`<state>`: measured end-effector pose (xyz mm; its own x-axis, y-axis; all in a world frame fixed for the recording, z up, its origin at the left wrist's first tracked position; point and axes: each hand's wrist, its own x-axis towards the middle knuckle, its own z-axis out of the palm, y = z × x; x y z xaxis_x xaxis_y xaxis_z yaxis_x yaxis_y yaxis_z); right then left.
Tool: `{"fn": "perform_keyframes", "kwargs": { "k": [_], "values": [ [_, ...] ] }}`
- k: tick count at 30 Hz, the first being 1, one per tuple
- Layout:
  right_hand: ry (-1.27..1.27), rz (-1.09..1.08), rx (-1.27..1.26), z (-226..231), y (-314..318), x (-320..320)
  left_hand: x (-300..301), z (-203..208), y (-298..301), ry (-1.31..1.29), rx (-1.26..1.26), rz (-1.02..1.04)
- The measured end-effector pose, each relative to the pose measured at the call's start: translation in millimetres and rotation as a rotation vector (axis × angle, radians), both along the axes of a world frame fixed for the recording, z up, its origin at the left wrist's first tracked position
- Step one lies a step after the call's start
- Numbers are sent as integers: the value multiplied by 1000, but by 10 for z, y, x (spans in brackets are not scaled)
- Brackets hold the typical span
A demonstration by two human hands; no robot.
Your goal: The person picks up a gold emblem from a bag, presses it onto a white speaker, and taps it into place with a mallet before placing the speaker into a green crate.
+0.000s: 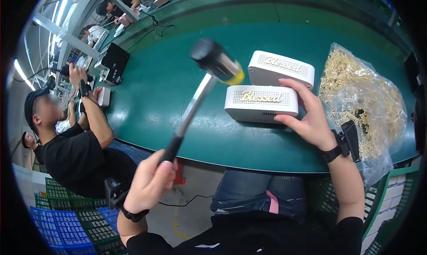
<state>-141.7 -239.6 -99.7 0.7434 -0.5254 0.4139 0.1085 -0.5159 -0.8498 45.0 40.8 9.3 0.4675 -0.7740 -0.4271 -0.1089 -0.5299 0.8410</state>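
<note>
My left hand (151,181) is wrapped round the black grip of a mallet (194,108). The mallet is raised over the green table, its black-and-yellow head slightly blurred and up near the left end of two white boxes. My right hand (309,117) grips the right end of the nearer white box (262,113), thumb low on its front side and fingers behind it. That box has a dotted perforated face with cream script lettering on it. A second white box (282,69) of the same kind stands just behind, also bearing lettering.
A clear plastic bag (356,95) full of cream lettering pieces lies to the right. A co-worker (75,148) sits at the left beside a black machine (113,64). Green crates (387,210) and blue crates (58,226) flank me below the green table (178,46).
</note>
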Motion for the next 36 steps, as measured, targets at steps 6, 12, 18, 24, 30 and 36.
{"fn": "perform_keyframes", "kwargs": {
  "k": [6, 12, 18, 24, 30, 36],
  "values": [
    [-4, -8, -83, 12, -8, -18, 38, -39, 35, -127, -62, -77],
    [5, -9, -81, 1, -70, -5, -8, 115, 30, -145, -165, -91],
    [-32, -8, -79, -19, -56, -6, -71, 78, -178, -143, -90, -170],
    [-21, -3, -83, -13, -51, -7, -97, -35, -221, -228, -268, -237],
    [-39, -39, -110, -26, 13, -35, -133, 58, -83, -181, -146, -195],
    [-29, -18, -81, -5, -86, -49, -133, -123, -145, -181, -7, -210]
  ]
}}
